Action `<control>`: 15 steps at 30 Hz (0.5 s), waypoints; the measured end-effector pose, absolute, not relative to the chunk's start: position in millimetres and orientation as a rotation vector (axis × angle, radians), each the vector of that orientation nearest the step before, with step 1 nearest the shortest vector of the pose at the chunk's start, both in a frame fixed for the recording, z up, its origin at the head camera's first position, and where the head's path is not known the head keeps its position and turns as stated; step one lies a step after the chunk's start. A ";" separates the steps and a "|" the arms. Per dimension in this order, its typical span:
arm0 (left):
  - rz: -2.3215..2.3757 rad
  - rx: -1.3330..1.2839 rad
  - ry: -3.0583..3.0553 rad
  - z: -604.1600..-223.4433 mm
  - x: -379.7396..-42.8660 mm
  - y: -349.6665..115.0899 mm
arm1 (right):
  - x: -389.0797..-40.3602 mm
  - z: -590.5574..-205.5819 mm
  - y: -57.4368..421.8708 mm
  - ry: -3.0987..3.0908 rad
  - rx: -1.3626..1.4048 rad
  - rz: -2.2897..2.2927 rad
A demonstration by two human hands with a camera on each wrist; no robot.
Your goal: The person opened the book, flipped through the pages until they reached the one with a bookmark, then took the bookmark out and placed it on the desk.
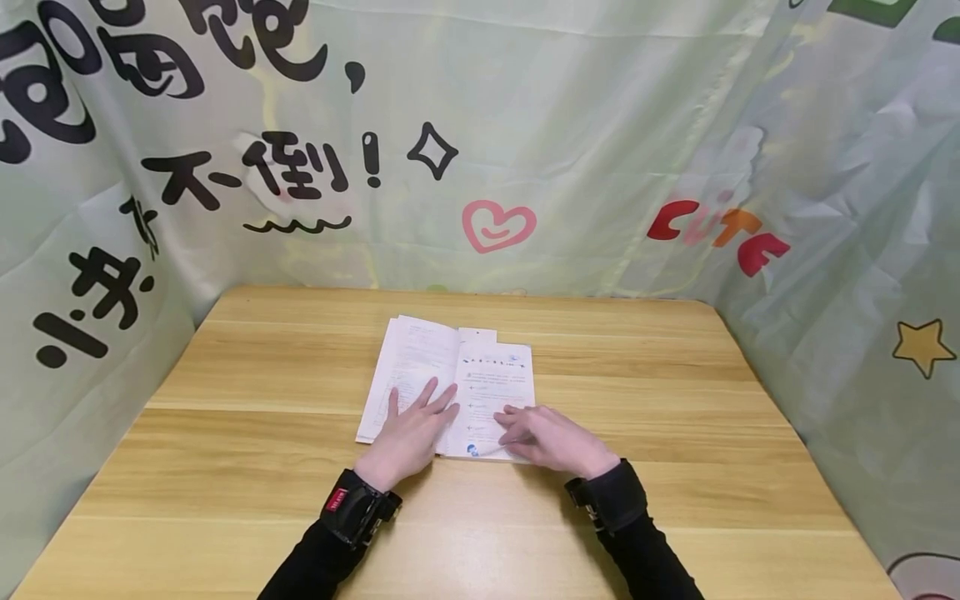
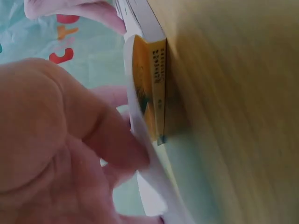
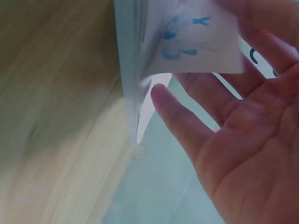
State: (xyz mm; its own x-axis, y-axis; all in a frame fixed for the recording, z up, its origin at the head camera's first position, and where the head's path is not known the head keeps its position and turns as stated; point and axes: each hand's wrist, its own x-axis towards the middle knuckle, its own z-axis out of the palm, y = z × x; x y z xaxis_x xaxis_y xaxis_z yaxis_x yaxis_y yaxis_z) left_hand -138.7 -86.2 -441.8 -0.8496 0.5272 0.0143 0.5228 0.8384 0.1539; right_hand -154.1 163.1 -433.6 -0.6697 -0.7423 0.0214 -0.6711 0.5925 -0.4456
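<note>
An open book with printed pages lies at the middle of the table. My left hand rests on its left page with fingers spread. In the left wrist view, the thumb of that hand touches the paper by the book's yellow spine. At the lower part of the right page is my right hand, with bent fingers. In the right wrist view it holds a raised page with blue drawings, some fingers behind the paper; the pinch point is partly out of view.
The wooden table stretches out on every side of the book. A pale printed cloth hangs behind it and along both sides. A small white paper piece shows above the right page's top edge.
</note>
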 end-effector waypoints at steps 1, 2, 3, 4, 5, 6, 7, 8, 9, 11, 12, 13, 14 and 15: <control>0.243 0.819 2.993 -441.6 -138.1 -85.1 | -154.3 -433.3 162.8 2.656 -1.192 -0.640; 0.242 0.787 2.996 -441.5 -137.5 -84.1 | -154.5 -433.2 162.4 2.664 -1.202 -0.638; 0.247 0.765 2.998 -441.3 -136.9 -83.0 | -154.6 -432.8 162.0 2.670 -1.208 -0.635; 0.248 0.747 2.999 -440.9 -136.3 -81.8 | -154.8 -432.6 161.6 2.678 -1.217 -0.631; 0.244 0.735 3.001 -440.8 -135.6 -80.7 | -154.7 -432.3 161.2 2.686 -1.224 -0.624; 0.245 0.725 3.002 -440.5 -134.7 -79.6 | -154.6 -431.9 160.9 2.695 -1.232 -0.618; 0.242 0.719 3.000 -440.4 -133.7 -78.6 | -154.3 -431.5 160.7 2.701 -1.235 -0.619; 0.241 0.715 2.995 -440.4 -132.5 -77.6 | -154.0 -430.9 160.4 2.708 -1.240 -0.616; 0.247 0.714 2.990 -440.6 -131.2 -76.5 | -153.3 -430.1 160.4 2.713 -1.240 -0.614; 0.268 0.721 2.975 -440.8 -128.5 -74.3 | -151.8 -427.9 160.6 2.717 -1.235 -0.617; 0.277 0.724 2.966 -441.0 -127.0 -73.1 | -151.0 -426.6 160.7 2.716 -1.235 -0.620; 0.283 0.727 2.958 -441.2 -125.6 -71.9 | -150.2 -425.1 160.8 2.711 -1.233 -0.622; 0.291 0.734 2.955 -441.1 -124.4 -70.8 | -149.4 -423.9 161.0 2.710 -1.232 -0.618; 0.302 0.743 2.954 -440.9 -123.3 -69.6 | -148.6 -422.4 161.2 2.707 -1.229 -0.615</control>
State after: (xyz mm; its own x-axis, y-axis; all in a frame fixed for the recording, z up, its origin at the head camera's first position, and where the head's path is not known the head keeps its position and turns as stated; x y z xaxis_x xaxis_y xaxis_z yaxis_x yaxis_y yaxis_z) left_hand -123.3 -69.6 -440.9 -0.8790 0.4758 -0.0302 0.4598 0.8628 0.2099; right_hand -148.6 161.2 -422.4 -0.6677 -0.7412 0.0694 -0.6984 0.5915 -0.4030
